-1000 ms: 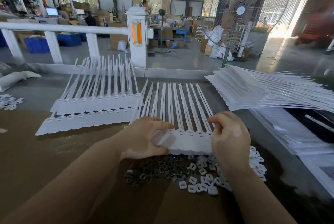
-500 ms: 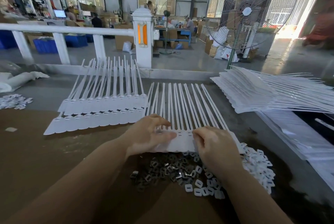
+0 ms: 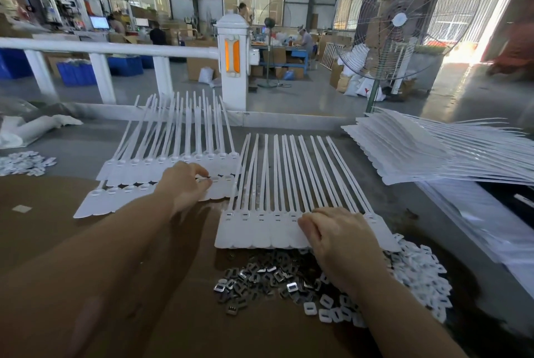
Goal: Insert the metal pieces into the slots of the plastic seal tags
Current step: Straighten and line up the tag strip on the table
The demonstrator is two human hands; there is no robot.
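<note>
Here, white seal tags (image 3: pixel 260 230) fanned at 12; right hand (image 3: pixel 341 239) curled pressing them, left hand (image 3: pixel 185 184) half-open touching 10 o'clock row (image 3: pixel 130 172); metal pieces (image 3: pixel 265 276) heaped on brown table (image 3: pixel 43 213), factory hall.

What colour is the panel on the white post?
Orange, on the post; clearest in the head view.

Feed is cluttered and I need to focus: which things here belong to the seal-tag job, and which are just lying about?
Job:
- tag strip under right hand
- metal pieces
- finished strips by left hand
- stacked tags

Lying about:
- white caps
- fan
- white railing
- white bag
</note>
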